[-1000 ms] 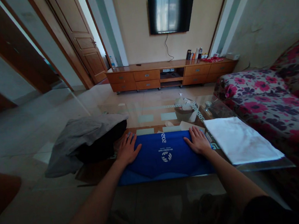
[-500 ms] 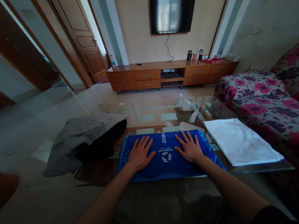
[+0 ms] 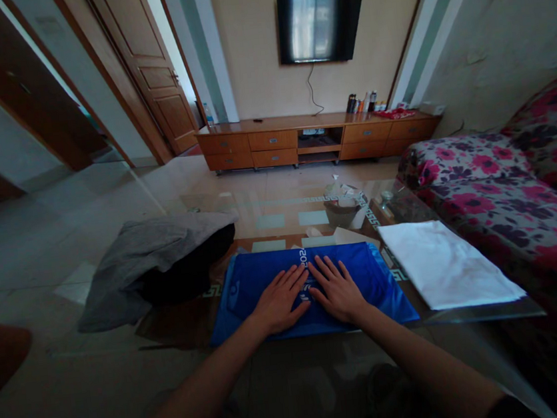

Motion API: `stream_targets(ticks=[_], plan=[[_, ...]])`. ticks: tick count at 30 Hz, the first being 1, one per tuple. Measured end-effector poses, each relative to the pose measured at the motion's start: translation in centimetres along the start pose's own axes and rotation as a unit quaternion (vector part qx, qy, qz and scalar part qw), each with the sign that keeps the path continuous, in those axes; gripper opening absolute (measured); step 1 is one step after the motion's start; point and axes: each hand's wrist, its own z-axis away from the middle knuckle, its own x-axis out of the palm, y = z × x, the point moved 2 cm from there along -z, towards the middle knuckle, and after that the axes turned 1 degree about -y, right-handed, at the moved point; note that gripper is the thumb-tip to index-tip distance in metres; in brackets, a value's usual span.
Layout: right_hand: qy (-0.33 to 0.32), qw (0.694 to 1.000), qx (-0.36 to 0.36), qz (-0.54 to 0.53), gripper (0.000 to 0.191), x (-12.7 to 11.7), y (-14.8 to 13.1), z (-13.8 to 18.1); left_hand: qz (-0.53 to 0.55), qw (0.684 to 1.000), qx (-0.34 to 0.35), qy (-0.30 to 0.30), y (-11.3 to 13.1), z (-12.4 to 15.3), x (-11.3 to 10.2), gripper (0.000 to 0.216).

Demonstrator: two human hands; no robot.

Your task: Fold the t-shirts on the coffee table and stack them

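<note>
A folded blue garment [image 3: 361, 273] with white print lies flat on the near edge of a glass coffee table [image 3: 471, 314]. My left hand [image 3: 281, 299] and my right hand [image 3: 335, 290] rest palm down side by side on the middle of the garment, fingers stretched out and slightly spread, fingertips nearly touching. Neither hand holds anything. The white logo is mostly covered by the hands.
A grey and black pile of clothes [image 3: 149, 264] lies left of the blue garment. A folded white cloth [image 3: 446, 270] lies to its right. A bowl and small clutter [image 3: 343, 205] sit further back. A floral sofa [image 3: 517, 188] stands right, a TV cabinet [image 3: 315, 137] beyond.
Both hands have slid inward from the garment's outer ends to its middle, staying flat on the cloth. The garment's ends now lie uncovered.
</note>
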Motion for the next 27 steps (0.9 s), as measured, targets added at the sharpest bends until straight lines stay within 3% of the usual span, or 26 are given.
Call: stream_targets(ticks=[5,12,15,20,23,27], plan=[[-0.016,1.0,-0.003,-0.006,0.068,0.2,-0.6,0.3,0.005,1.0,-0.006,-0.012,0.7,0.1,0.3,0.066],[0.005,0.997,0.078,0.002,0.072,0.5,-0.3,1.9,-0.026,0.987,-0.155,0.036,-0.1,3.3,1.5,0.072],[0.003,0.996,0.085,0.0,0.072,0.9,-0.1,2.0,-0.024,0.986,-0.161,0.038,-0.7,3.8,1.8,0.073],[0.004,0.997,0.082,-0.013,0.071,0.8,0.2,0.7,-0.025,0.988,-0.153,0.024,-1.7,2.4,1.3,0.072],[0.01,0.995,0.096,-0.027,0.069,0.4,1.3,0.2,-0.036,0.986,-0.159,0.036,-2.3,1.9,0.6,0.072],[0.045,0.986,0.161,-0.001,0.066,0.1,5.1,0.7,-0.061,0.972,-0.215,0.073,-4.1,2.4,0.0,0.071]])
